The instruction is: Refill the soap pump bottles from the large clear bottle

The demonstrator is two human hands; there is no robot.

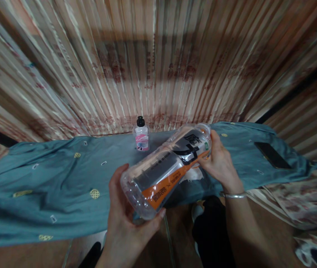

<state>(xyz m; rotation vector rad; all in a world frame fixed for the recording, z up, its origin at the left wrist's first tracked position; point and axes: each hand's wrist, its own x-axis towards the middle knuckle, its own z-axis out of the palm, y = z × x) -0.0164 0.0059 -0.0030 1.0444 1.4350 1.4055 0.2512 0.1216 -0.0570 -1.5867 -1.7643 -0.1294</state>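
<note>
Hanging across the whole background is a striped, patterned curtain (158,56), blurred in places. Below it a teal cloth (49,178) with small yellow and white motifs covers a long table-like surface from one side of the view to the other, lying in loose folds.

Over the near edge of that cloth, both hands hold a large clear plastic bottle (166,167) with a grey, black and orange label. It is off the surface and lies at a slant. Its long axis runs from the base, low and close to the person on the left, up and away to the shoulder end on the right. The base faces the camera; I cannot tell whether a cap is on.

The left hand (127,219) cups the base from below, thumb up along the left side and fingers curled round the underside, one fingertip showing at the lower rim. The right hand (220,163) grips the far upper end, fingers closed against the label's right side. The left hand is the nearer to the body, so the bottle spans the gap between the two hands.

A dark phone (271,154) lies flat on the cloth, well to the right. A small bottle (141,137) with a black cap and pink label stands upright on the cloth just behind the big one. A thin metal bracelet (232,195) circles the right wrist.
</note>
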